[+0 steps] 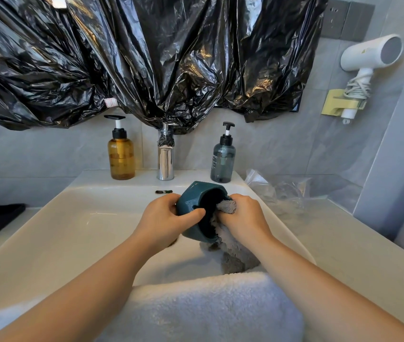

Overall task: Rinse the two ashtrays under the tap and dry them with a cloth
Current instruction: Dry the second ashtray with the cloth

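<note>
Head view, ashtray [190, 199] tipped, mouth facing cloth [227, 206]

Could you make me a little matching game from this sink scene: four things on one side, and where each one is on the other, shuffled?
Things
1. teal ashtray
2. grey cloth
3. amber pump bottle
4. hair dryer

Places
A. mounted high at the far right
B. pushed into the ashtray by the right hand
C. standing just left of the tap
D. gripped by the left hand over the sink

Pairs: 1-D, 2-B, 3-C, 4-A
</note>
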`<state>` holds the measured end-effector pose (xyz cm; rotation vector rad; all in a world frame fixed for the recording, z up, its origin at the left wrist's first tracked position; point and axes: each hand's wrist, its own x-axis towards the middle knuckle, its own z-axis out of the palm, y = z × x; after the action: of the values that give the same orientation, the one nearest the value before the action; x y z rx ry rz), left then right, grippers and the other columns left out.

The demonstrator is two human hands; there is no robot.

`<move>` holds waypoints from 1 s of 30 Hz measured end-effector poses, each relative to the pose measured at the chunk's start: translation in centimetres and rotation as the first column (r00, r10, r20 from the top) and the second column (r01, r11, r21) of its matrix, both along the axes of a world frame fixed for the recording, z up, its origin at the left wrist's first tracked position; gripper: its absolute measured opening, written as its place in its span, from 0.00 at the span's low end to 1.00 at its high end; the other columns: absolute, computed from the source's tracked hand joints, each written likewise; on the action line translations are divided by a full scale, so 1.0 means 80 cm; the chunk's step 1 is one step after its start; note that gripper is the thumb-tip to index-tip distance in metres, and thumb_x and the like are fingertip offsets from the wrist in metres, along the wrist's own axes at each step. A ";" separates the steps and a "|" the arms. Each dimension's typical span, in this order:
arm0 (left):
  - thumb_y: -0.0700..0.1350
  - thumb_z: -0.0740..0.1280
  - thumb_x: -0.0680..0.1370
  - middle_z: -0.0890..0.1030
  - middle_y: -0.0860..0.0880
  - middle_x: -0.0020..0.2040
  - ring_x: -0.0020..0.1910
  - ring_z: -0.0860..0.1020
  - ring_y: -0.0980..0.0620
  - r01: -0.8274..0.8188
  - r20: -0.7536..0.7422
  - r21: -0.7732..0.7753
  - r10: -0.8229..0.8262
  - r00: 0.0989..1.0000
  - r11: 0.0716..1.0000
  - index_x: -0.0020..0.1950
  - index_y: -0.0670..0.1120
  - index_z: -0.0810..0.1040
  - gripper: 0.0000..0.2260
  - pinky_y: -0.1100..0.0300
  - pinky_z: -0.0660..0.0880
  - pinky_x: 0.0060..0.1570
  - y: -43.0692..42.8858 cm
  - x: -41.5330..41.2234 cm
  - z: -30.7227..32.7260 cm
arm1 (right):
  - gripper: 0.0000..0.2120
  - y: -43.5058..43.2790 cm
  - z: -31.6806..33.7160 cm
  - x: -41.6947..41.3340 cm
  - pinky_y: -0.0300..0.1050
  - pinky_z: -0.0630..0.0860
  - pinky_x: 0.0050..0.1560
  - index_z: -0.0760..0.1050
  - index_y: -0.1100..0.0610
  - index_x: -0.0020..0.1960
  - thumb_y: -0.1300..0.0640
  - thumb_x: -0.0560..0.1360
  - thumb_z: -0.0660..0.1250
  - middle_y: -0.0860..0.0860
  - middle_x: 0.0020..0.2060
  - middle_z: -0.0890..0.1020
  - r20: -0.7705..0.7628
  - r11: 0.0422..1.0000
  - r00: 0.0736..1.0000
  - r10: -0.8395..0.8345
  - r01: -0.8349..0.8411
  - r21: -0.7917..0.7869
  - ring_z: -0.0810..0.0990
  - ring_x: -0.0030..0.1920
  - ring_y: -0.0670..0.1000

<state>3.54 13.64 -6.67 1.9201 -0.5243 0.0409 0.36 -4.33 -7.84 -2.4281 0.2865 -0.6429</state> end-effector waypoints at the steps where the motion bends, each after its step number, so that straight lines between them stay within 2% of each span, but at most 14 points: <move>1: 0.54 0.75 0.68 0.84 0.47 0.43 0.42 0.82 0.45 0.013 -0.020 -0.011 -0.013 1.000 1.000 0.50 0.50 0.78 0.15 0.50 0.80 0.41 0.000 0.000 -0.001 | 0.05 0.000 0.001 0.000 0.39 0.64 0.30 0.75 0.56 0.39 0.57 0.73 0.66 0.49 0.34 0.78 -0.008 0.999 1.000 0.002 -0.002 0.047 0.74 0.36 0.50; 4: 0.56 0.78 0.64 0.82 0.53 0.49 0.47 0.82 0.53 0.068 -0.067 0.037 -0.066 0.996 0.997 0.56 0.53 0.73 0.25 0.54 0.81 0.48 -0.002 -0.002 -0.004 | 0.07 -0.001 0.004 0.000 0.40 0.65 0.30 0.75 0.55 0.37 0.57 0.74 0.67 0.49 0.32 0.78 -0.034 0.980 0.999 -0.023 0.029 0.197 0.74 0.35 0.50; 8: 0.51 0.77 0.66 0.83 0.51 0.48 0.47 0.83 0.50 0.056 -0.025 -0.014 -0.057 0.998 0.998 0.52 0.52 0.74 0.19 0.49 0.81 0.48 -0.011 -0.005 -0.005 | 0.05 -0.002 0.002 0.002 0.42 0.67 0.32 0.77 0.57 0.40 0.56 0.73 0.70 0.52 0.35 0.80 -0.036 0.946 0.999 -0.020 0.031 0.322 0.77 0.39 0.54; 11: 0.48 0.76 0.67 0.82 0.51 0.46 0.46 0.82 0.49 0.047 0.047 -0.006 -0.047 0.998 0.999 0.49 0.53 0.74 0.15 0.48 0.80 0.47 -0.011 -0.006 -0.003 | 0.07 0.001 0.002 0.000 0.41 0.68 0.31 0.78 0.57 0.41 0.54 0.71 0.72 0.51 0.35 0.81 -0.046 0.948 0.999 0.004 0.011 0.317 0.78 0.37 0.51; 14: 0.53 0.72 0.64 0.82 0.50 0.41 0.41 0.80 0.47 0.025 0.115 0.059 -0.031 0.993 0.998 0.47 0.53 0.76 0.14 0.47 0.79 0.44 -0.005 -0.006 -0.001 | 0.06 0.004 0.006 -0.003 0.38 0.63 0.28 0.75 0.51 0.38 0.53 0.73 0.69 0.44 0.31 0.76 -0.043 0.989 0.998 -0.034 0.040 0.141 0.73 0.33 0.42; 16: 0.57 0.70 0.62 0.82 0.49 0.39 0.40 0.80 0.46 0.003 0.126 0.080 -0.013 0.992 0.997 0.45 0.52 0.77 0.15 0.45 0.79 0.42 -0.002 -0.006 0.001 | 0.04 0.004 0.005 -0.004 0.38 0.61 0.28 0.74 0.51 0.40 0.54 0.73 0.67 0.44 0.32 0.76 0.004 0.998 0.998 -0.055 0.055 0.040 0.73 0.33 0.44; 18: 0.59 0.68 0.61 0.82 0.49 0.38 0.40 0.80 0.46 -0.010 0.134 0.070 0.001 0.991 0.997 0.45 0.52 0.78 0.17 0.45 0.79 0.42 0.000 -0.006 0.002 | 0.03 0.005 0.004 -0.003 0.38 0.62 0.29 0.75 0.53 0.43 0.54 0.73 0.66 0.47 0.35 0.79 0.051 0.999 0.998 -0.044 0.043 0.024 0.75 0.36 0.48; 21: 0.58 0.72 0.66 0.82 0.52 0.42 0.43 0.82 0.51 0.024 0.092 -0.002 -0.023 0.995 1.000 0.50 0.50 0.77 0.18 0.51 0.81 0.43 0.000 -0.007 0.002 | 0.02 0.004 0.004 -0.002 0.36 0.62 0.29 0.76 0.54 0.43 0.57 0.74 0.66 0.47 0.35 0.78 0.043 0.998 0.999 -0.015 0.013 0.058 0.74 0.36 0.47; 24: 0.53 0.76 0.69 0.80 0.57 0.48 0.45 0.81 0.57 0.064 0.025 -0.011 -0.064 0.998 0.998 0.57 0.54 0.72 0.21 0.61 0.80 0.43 -0.003 -0.008 0.000 | 0.01 0.000 0.005 -0.002 0.39 0.66 0.32 0.76 0.56 0.43 0.59 0.74 0.67 0.50 0.37 0.80 0.040 0.982 0.999 -0.015 0.007 0.186 0.76 0.39 0.52; 27: 0.52 0.77 0.67 0.81 0.54 0.50 0.43 0.83 0.57 0.091 0.018 0.010 -0.091 0.996 0.996 0.56 0.53 0.72 0.22 0.59 0.81 0.47 -0.010 -0.007 -0.005 | 0.03 -0.003 0.004 -0.002 0.41 0.69 0.34 0.77 0.57 0.45 0.58 0.74 0.68 0.53 0.39 0.81 0.037 0.946 0.998 -0.045 0.031 0.322 0.78 0.42 0.55; 30: 0.52 0.77 0.67 0.82 0.53 0.52 0.48 0.82 0.55 0.108 0.014 -0.031 -0.107 0.994 0.994 0.56 0.52 0.74 0.22 0.54 0.81 0.50 -0.014 -0.004 -0.009 | 0.04 -0.002 0.003 -0.001 0.40 0.67 0.32 0.77 0.58 0.46 0.58 0.73 0.69 0.53 0.40 0.80 0.017 0.945 0.999 -0.036 0.028 0.325 0.77 0.41 0.54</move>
<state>3.18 12.53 -7.42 1.8590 -0.6313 -0.0084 0.27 -4.52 -7.61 -2.1026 0.3912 -0.5868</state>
